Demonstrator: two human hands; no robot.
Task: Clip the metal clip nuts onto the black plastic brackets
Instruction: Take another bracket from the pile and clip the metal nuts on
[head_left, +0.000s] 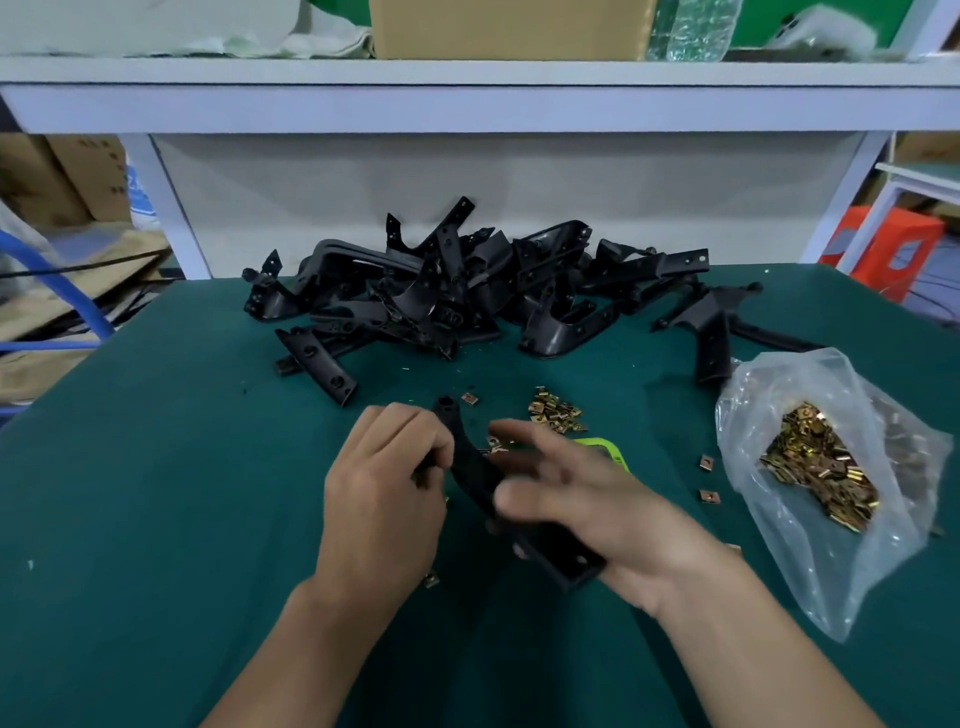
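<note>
A curved black plastic bracket (470, 462) lies between my hands over the green table (156, 467). My left hand (384, 493) grips its upper part with curled fingers. My right hand (582, 499) is blurred, its fingers spread and fairly straight over the bracket's lower end (563, 564), which rests against the palm. A small heap of brass clip nuts (553, 410) lies just beyond the hands. Whether a clip nut sits on the held bracket is hidden.
A pile of black brackets (467, 291) fills the far middle of the table. A clear plastic bag of clip nuts (821, 467) lies at the right. Loose clip nuts (707, 478) are scattered nearby. A green-edged object (605, 447) shows behind my right hand.
</note>
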